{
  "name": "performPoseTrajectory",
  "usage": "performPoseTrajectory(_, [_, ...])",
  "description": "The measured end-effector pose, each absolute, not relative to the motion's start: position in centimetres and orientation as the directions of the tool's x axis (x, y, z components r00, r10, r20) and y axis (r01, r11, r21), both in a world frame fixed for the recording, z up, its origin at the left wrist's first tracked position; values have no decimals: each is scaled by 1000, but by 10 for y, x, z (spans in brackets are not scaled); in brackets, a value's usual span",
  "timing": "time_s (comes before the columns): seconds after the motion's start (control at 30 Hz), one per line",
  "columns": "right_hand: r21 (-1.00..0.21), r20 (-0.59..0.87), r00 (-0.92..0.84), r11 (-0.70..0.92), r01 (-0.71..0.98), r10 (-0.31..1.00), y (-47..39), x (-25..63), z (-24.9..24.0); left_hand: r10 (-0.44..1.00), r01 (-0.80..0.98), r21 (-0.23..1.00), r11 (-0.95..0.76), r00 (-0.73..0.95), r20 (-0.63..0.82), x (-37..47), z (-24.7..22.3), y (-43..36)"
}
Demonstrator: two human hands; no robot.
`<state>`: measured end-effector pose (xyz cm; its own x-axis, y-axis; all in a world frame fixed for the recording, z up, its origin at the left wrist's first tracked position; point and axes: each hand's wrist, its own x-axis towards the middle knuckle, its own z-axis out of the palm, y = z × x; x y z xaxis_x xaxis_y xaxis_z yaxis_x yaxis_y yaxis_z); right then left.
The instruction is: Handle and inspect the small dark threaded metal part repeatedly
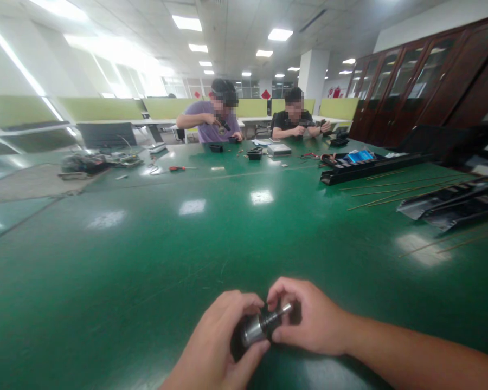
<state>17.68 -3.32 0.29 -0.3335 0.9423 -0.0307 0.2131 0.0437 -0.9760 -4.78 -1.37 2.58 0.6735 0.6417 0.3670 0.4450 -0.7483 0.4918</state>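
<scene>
A silvery metal cylinder with a thin shaft [252, 331] is held low over the near part of the green table. My left hand [223, 338] wraps round its wider body, thumb below and fingers above. From the other side, the curled fingers and thumb of my right hand [309, 314] close around its narrower dark, ridged end. The bright tip of the shaft points up and right, into the hollow of that hand. My fingers partly hide the cylinder's dark lower end.
Across the green table [166, 238] two people handle small dark parts. A red-handled screwdriver [178, 168] lies toward the back, left of a black box [254, 154]. Thin rods [394, 196] and black metal channels [451, 203] lie at right. Tangled wires and parts [100, 163] sit at far left.
</scene>
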Motion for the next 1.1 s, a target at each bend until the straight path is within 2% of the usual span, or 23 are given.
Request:
performPoseTrajectory(0.4, [-954, 29, -308, 119, 276, 951, -33, 177, -1, 672, 482, 495, -723, 657, 342, -45, 20, -12])
performPoseTrajectory(0.6, [-946, 41, -316, 139, 293, 948, -33, 177, 1, 628, 471, 432, -769, 684, 372, -45, 19, -12])
performPoseTrajectory(0.8, [-923, 95, -298, 196, 331, 950, -34, 177, 1, 646, 456, 497, -738, 689, 327, -42, 19, -11])
performPoseTrajectory(0.93, [-942, 57, -287, 147, 303, 956, -34, 176, 0, 652, 440, 537, -719, 694, 305, -42, 17, -10])
performPoseTrajectory(1.1, [-948, 53, -270, 133, 289, 962, -33, 175, 0, 666, 439, 541, -718, 660, 348, -40, 15, -10])
